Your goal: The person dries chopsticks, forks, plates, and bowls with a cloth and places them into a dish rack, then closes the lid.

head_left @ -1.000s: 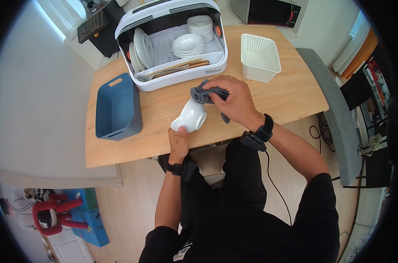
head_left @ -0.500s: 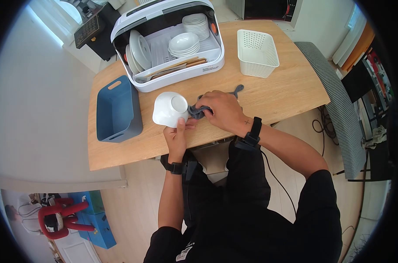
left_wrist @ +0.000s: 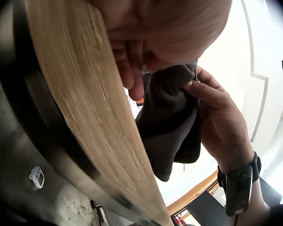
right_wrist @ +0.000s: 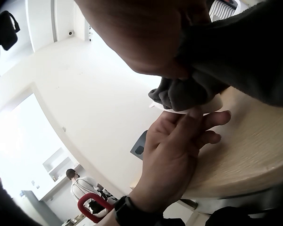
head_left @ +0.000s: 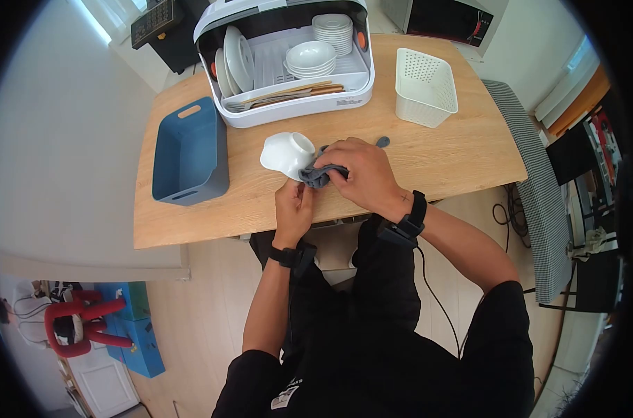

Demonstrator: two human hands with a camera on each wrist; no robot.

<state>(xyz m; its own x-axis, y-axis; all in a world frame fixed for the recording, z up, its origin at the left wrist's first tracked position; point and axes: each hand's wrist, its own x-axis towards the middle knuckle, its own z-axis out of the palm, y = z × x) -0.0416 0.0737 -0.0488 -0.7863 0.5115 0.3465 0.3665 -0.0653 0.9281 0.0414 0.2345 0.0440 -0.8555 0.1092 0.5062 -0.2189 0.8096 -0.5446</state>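
Note:
A white bowl, tilted with its foot facing up and right, is held over the table by the left hand at its near edge. The right hand pinches a dark grey cloth against the bowl's near right side. In the left wrist view the cloth hangs in folds between the left hand and the right hand. The right wrist view shows the bunched cloth over the bowl's rim, with the left hand beneath it; the bowl is mostly hidden there.
A white dish rack with plates, bowls and cutlery stands at the back of the wooden table. A blue bin is at the left, a white perforated basket at the back right. In the right wrist view another person appears far off.
The bowl has turned in the left hand, and its foot now faces up and right. The cloth in the right hand has moved from the bowl's far edge to its near right side.

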